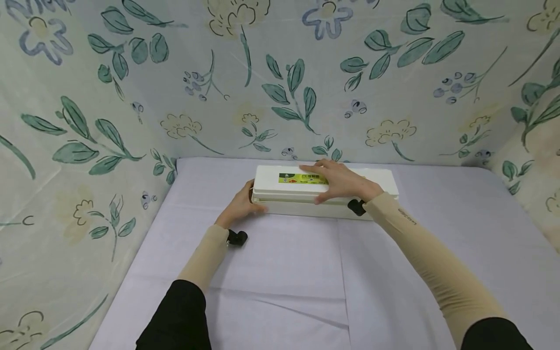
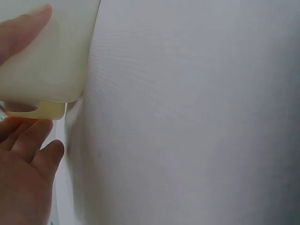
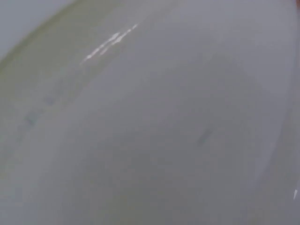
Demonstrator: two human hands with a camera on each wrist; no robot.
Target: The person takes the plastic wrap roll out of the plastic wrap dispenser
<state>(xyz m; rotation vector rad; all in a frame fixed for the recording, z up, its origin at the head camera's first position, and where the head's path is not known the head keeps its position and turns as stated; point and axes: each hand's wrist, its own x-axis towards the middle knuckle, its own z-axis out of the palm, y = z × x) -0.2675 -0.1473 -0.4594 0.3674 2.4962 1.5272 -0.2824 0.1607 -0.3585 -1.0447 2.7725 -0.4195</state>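
A long white plastic cling film box [image 1: 280,207] lies crosswise near the back of the table, a yellow-green label [image 1: 302,178] on its lid. My left hand [image 1: 239,206] holds its left end, with the thumb on the front face and the fingers at the end. In the left wrist view the fingertips touch a cream-coloured part [image 2: 52,110] there. My right hand [image 1: 343,182] lies across the lid, gripping it from above, thumb at the front edge. Some of its fingertips are hidden. A blurred white surface fills the right wrist view.
A pale cloth with creases covers the table [image 1: 280,272]. Behind it and at both sides hangs a floral curtain [image 1: 271,131], close behind the box. Small black cameras sit on both wrists.
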